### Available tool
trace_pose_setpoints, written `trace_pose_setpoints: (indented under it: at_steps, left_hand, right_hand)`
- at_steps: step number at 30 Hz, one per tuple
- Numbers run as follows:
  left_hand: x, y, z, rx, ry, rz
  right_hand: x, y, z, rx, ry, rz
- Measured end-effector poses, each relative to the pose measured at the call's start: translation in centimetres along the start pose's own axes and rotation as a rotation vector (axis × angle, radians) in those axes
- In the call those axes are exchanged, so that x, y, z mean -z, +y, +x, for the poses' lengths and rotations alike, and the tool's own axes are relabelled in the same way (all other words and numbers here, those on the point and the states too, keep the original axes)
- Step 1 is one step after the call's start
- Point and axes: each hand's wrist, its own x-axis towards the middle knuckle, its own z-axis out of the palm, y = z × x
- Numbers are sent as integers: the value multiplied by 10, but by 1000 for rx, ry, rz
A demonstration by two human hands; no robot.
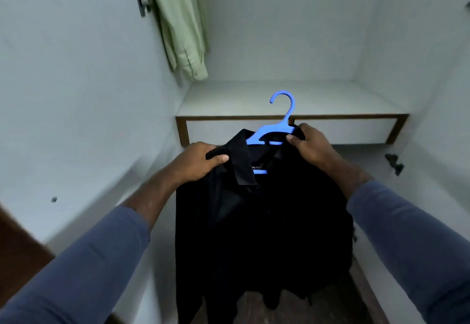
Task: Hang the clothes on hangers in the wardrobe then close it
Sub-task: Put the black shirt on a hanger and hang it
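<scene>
Left hand [201, 162] grips black shirt [262, 222] shoulder, right hand [311, 145] pinches collar on blue hanger [276, 126] | wardrobe [279, 31]: green shirt [181, 26] hanging

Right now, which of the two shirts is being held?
The black shirt, on the blue hanger: left hand and right hand grip its shoulders. The green shirt hangs untouched, upper left in the wardrobe.

Open room lies above the white shelf [305, 97]; a green shirt [178, 18] (hanging) fills its left corner.
</scene>
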Motion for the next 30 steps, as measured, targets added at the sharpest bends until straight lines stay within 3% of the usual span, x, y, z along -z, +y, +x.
trace_pose_setpoints:
  at_steps: [5,16,23,30]
  left_hand:
    - [53,51,93,-60,215,67]
    - [224,178,254,-196,663,293]
    - [293,193,335,-222,843,366]
    - [354,200,410,-219,992,370]
  right_hand:
    - [57,-28,114,129,84,3]
    - [169,-161,334,437,363,79]
    - [145,-205,402,615,436,177]
    - [120,-236,479,573,335,217]
